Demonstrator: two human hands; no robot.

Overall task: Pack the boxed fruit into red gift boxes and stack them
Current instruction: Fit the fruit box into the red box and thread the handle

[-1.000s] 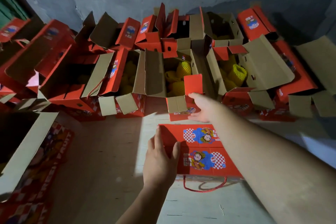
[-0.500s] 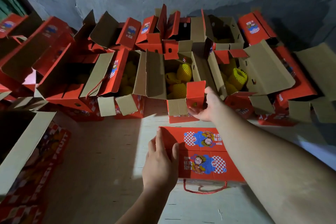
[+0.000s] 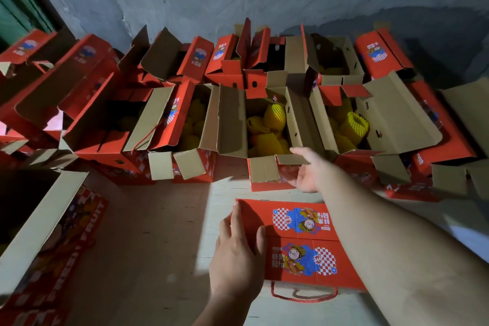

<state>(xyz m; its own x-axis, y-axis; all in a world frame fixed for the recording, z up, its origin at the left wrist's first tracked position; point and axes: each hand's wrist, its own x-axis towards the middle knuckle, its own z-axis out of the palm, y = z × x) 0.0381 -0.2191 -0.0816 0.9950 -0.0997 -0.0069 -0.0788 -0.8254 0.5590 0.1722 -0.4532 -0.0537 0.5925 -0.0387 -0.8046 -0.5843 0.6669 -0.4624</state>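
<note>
Red printed cardboard covers the closed gift box [image 3: 304, 243] lying flat on the pale floor [image 3: 158, 233] under the left hand [image 3: 238, 254], whose straight, relaxed fingers press its near-left corner; a red cord handle [image 3: 304, 296] loops out from its near edge. Just beyond it, the right hand [image 3: 307, 169] reaches to the open gift box [image 3: 264, 140], thumb over a brown end flap [image 3: 292, 159] and fingers cupped under it against the red front wall. Inside sit fruits in yellow foam netting [image 3: 274, 116], soft and ribbed. The corrugated board looks stiff but creasable, and a loaded box is probably heavy; gripping the base or cord seems safer than the thin flaps.
</note>
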